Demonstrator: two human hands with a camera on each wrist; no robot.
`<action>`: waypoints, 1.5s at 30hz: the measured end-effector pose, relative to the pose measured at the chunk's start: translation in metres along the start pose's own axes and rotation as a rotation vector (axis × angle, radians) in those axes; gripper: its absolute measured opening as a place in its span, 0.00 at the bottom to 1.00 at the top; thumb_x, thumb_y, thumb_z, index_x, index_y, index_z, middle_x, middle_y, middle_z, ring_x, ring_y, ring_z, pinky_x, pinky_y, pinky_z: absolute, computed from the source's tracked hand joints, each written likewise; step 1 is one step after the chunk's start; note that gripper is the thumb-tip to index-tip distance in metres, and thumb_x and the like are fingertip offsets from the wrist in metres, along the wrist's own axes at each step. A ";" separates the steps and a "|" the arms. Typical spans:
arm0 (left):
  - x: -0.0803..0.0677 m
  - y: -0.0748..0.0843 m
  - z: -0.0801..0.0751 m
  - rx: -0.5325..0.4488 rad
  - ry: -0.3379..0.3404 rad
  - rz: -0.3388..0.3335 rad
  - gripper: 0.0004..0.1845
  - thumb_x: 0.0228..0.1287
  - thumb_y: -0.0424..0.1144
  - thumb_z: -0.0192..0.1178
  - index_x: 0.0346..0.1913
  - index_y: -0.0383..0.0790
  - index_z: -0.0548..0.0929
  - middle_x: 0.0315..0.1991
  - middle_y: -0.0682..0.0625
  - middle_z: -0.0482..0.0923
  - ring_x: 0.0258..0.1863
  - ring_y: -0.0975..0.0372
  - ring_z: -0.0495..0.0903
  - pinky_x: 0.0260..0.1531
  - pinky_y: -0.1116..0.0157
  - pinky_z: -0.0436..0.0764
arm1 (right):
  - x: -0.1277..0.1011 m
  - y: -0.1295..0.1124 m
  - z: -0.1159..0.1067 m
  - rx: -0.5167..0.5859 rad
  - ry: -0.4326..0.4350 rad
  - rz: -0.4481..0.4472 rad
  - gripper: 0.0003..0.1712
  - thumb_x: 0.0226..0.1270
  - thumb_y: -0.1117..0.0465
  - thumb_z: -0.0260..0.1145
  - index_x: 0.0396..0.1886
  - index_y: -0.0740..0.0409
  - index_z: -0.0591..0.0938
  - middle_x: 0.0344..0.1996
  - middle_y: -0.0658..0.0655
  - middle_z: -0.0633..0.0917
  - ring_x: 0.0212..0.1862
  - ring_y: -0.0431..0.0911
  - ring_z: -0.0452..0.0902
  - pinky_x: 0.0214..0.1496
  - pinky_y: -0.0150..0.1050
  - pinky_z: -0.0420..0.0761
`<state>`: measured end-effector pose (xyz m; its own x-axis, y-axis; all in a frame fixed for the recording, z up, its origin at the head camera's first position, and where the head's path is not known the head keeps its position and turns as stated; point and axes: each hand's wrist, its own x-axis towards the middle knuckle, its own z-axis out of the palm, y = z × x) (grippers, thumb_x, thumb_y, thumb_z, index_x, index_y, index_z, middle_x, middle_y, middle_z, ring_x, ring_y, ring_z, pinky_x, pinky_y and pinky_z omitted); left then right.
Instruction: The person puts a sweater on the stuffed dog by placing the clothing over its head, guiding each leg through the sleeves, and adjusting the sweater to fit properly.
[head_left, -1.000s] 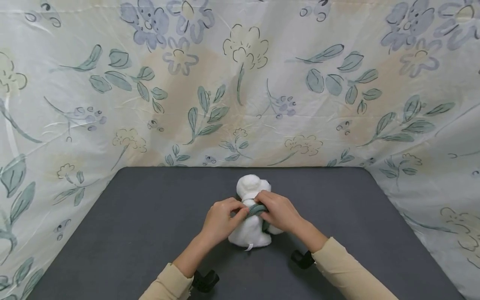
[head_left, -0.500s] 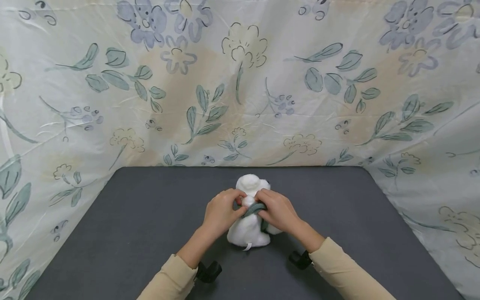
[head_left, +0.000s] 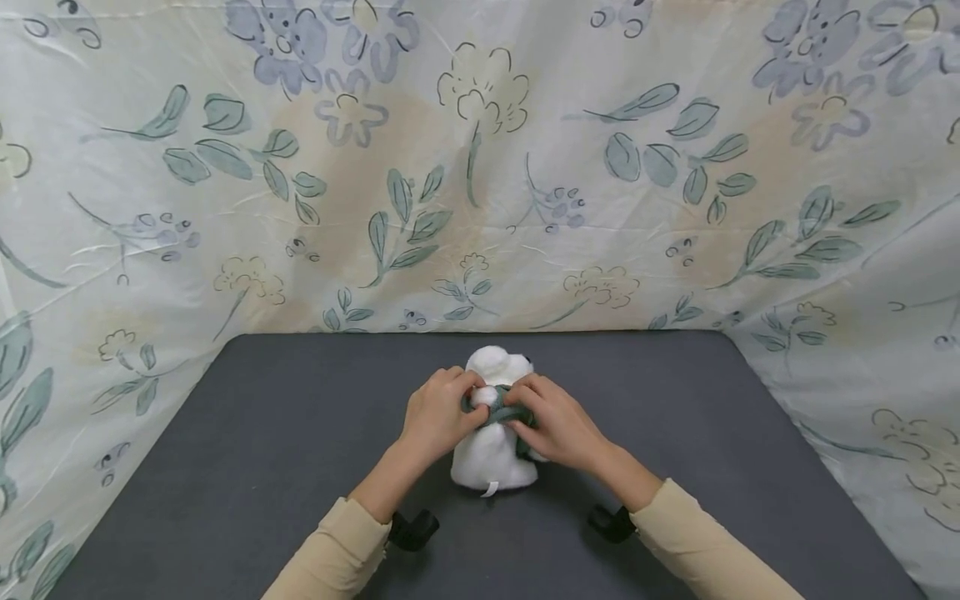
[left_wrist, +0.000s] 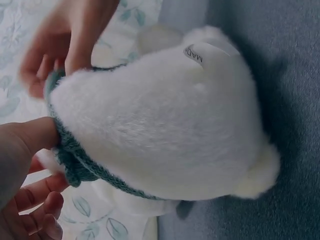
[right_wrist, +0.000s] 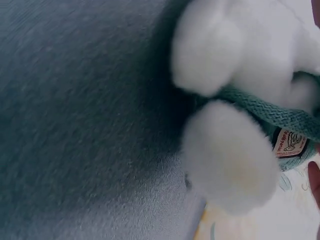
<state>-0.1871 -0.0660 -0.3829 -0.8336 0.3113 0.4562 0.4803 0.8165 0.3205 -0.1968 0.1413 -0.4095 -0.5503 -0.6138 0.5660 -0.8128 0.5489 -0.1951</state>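
White plush toy (head_left: 491, 454) sits upright near the middle of the dark grey worktop (head_left: 262, 467), its back toward you, head (head_left: 491, 365) toward the far edge. A green knitted scarf (head_left: 501, 414) runs around its neck. Your left hand (head_left: 435, 414) is at the left of the neck, fingers curled and pinching the scarf; the left wrist view shows the thumb (left_wrist: 30, 137) pressed against the knit band (left_wrist: 75, 160) where it wraps the white body (left_wrist: 165, 125). Your right hand (head_left: 551, 421) is at the right of the neck, fingers bent over the scarf and gripping it; both hands meet almost touching across the back of the neck. A small white sewn-in label (head_left: 490, 488) hangs at the toy's base, lettering visible in the left wrist view (left_wrist: 194, 55) but too partial to read. Right wrist view: close on white fur, a round paw (right_wrist: 230, 160) just beside the knit band (right_wrist: 270, 112), and a small woven tag (right_wrist: 289, 141) on the scarf. Cream sleeves (head_left: 337, 558) on both forearms, black wrist mounts (head_left: 412, 529) beneath. Floral-printed cloth (head_left: 480, 167) hangs behind and along both sides of the worktop.
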 end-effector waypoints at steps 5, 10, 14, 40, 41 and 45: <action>0.002 -0.005 -0.001 -0.040 -0.008 -0.052 0.05 0.52 0.42 0.64 0.33 0.51 0.80 0.26 0.58 0.74 0.23 0.67 0.65 0.16 0.70 0.64 | -0.004 0.003 0.000 -0.130 0.026 -0.150 0.11 0.53 0.68 0.67 0.32 0.49 0.80 0.30 0.47 0.74 0.28 0.39 0.62 0.31 0.33 0.63; 0.004 -0.007 -0.001 -0.066 -0.020 -0.076 0.05 0.52 0.42 0.63 0.33 0.52 0.81 0.24 0.58 0.73 0.21 0.67 0.65 0.16 0.69 0.64 | -0.008 0.007 0.002 -0.262 0.000 -0.163 0.12 0.49 0.67 0.71 0.31 0.47 0.79 0.28 0.47 0.74 0.28 0.41 0.62 0.30 0.34 0.62; 0.004 -0.008 -0.001 -0.091 -0.023 -0.089 0.05 0.52 0.42 0.63 0.34 0.52 0.81 0.23 0.58 0.73 0.20 0.67 0.65 0.16 0.69 0.64 | -0.008 0.006 0.002 -0.252 -0.030 -0.114 0.07 0.55 0.56 0.69 0.33 0.46 0.79 0.31 0.46 0.75 0.30 0.41 0.64 0.32 0.35 0.63; 0.002 -0.003 0.002 -0.092 0.045 -0.091 0.07 0.50 0.42 0.67 0.33 0.48 0.83 0.22 0.58 0.74 0.19 0.69 0.67 0.16 0.71 0.65 | 0.023 -0.008 0.019 -0.002 0.014 0.165 0.19 0.52 0.58 0.72 0.45 0.53 0.82 0.43 0.52 0.77 0.43 0.46 0.70 0.39 0.42 0.71; 0.001 -0.003 0.003 -0.091 0.052 -0.085 0.06 0.50 0.42 0.67 0.33 0.48 0.83 0.22 0.58 0.74 0.19 0.69 0.67 0.16 0.72 0.65 | 0.023 -0.008 0.020 -0.006 0.008 0.175 0.18 0.52 0.58 0.72 0.45 0.52 0.82 0.43 0.52 0.77 0.43 0.46 0.70 0.39 0.42 0.70; 0.000 -0.003 0.002 -0.085 0.086 -0.073 0.06 0.49 0.41 0.67 0.32 0.48 0.83 0.21 0.58 0.74 0.19 0.69 0.67 0.16 0.72 0.65 | 0.022 -0.007 0.022 -0.064 -0.029 0.199 0.17 0.52 0.56 0.71 0.43 0.49 0.82 0.43 0.51 0.77 0.42 0.47 0.69 0.37 0.41 0.69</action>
<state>-0.1891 -0.0677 -0.3855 -0.8427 0.2066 0.4972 0.4435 0.7900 0.4234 -0.2074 0.1110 -0.4129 -0.7052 -0.5051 0.4976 -0.6740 0.6955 -0.2491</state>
